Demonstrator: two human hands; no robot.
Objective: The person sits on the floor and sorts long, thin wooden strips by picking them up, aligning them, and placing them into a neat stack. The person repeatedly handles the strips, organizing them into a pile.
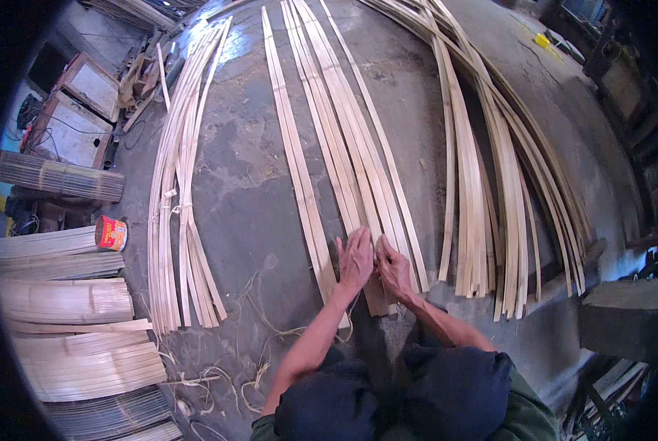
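Note:
Long, pale bamboo strips (341,110) lie side by side on the grey floor in front of me, their near ends close to my knees. My left hand (355,259) is closed over the near part of these strips, fingers bent and pointing away from me. Right beside it, my right hand (393,269) grips the strips from the other side, with thumb and fingers drawn together. The two hands nearly touch. Their fingertips are partly hidden, so how many strips each one holds cannot be seen.
To the left lies a tied bundle of strips (169,220); more loose strips (501,169) fan out on the right. Slatted stacks (72,301) line the left edge, with a red can (111,233) near them. Thin cord (252,312) trails over the floor.

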